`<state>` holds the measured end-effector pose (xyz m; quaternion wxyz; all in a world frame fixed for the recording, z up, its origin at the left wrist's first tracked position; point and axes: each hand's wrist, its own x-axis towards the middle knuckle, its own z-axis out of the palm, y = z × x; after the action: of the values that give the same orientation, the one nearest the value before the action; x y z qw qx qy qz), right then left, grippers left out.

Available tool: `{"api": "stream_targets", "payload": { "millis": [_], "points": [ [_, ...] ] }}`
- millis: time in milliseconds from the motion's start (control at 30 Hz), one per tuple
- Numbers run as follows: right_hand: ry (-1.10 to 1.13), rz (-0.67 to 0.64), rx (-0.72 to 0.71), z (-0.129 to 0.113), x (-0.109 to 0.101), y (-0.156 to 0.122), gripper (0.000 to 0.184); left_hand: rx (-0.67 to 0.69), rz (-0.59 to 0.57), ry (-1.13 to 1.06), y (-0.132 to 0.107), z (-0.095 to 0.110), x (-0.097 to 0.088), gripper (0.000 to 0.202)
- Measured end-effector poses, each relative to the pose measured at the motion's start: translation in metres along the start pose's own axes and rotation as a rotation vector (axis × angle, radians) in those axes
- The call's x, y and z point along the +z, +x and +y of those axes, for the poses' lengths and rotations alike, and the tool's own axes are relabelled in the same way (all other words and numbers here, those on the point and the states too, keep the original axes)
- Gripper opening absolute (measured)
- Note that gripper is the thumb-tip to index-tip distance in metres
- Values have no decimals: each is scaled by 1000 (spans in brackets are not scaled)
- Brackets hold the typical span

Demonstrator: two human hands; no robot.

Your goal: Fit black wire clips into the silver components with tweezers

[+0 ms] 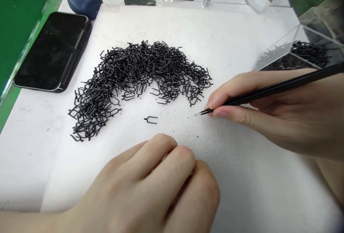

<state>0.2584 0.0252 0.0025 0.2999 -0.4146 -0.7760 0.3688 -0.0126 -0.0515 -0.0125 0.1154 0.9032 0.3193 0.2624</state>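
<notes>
Right of the left hand (pixel 145 186): black tweezers (pixel 271 91) pinched, lone pin out

Right hand (pixel 263 113) has a pen grip on the tweezers, fingers nearly closed around the shank, probably for fine tip control. Tips point left, closed, with nothing visible between them. They sit near, not touching, a lone forked wire pin (pixel 150 119) out to the hand's left. Left hand rests on the white foam sheet (pixel 236 179), fingers loosely curled, partly open, empty, just below that pin. Past both hands lies an arched heap of black wire pins (pixel 139 71), its inner curve facing them, which seems to leave strays easy to reach. Open foam between heap and hands gives the tips room. Beyond the right hand, a clear acrylic bin (pixel 279 48) holding more black pins crowds the foam edge: tight margin there. Farther from the left hand, a black phone (pixel 51 52) lies on the table (pixel 24 161).
</notes>
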Motion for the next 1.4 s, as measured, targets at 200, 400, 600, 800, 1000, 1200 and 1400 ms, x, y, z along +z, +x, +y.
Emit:
{"api": "stream_targets", "payload": {
  "millis": [200, 400, 600, 800, 1000, 1200, 1400],
  "points": [
    [-6, 17, 5, 2, -1, -3, 19, 17, -11, -12, -2, -2, -5, 18],
    [7, 47, 12, 5, -2, -3, 12, 6, 31, 4, 0, 1, 0, 19],
    [25, 64, 41, 6, -1, -4, 11, 6, 48, 18, -3, 4, 2, 20],
    [38, 54, 55, 2, -1, -4, 16, 9, 15, 22, -3, 1, 0, 24],
    [33, 71, 54, 5, -1, -4, 15, 42, 20, 11, -1, 1, -3, 21],
    [17, 21, 39, 2, -2, -2, 14, 32, 3, 20, 0, 1, -1, 19],
    [4, 13, -14, 2, -3, -3, 17, 26, -4, 23, -2, -2, 2, 22]
  ]
}}
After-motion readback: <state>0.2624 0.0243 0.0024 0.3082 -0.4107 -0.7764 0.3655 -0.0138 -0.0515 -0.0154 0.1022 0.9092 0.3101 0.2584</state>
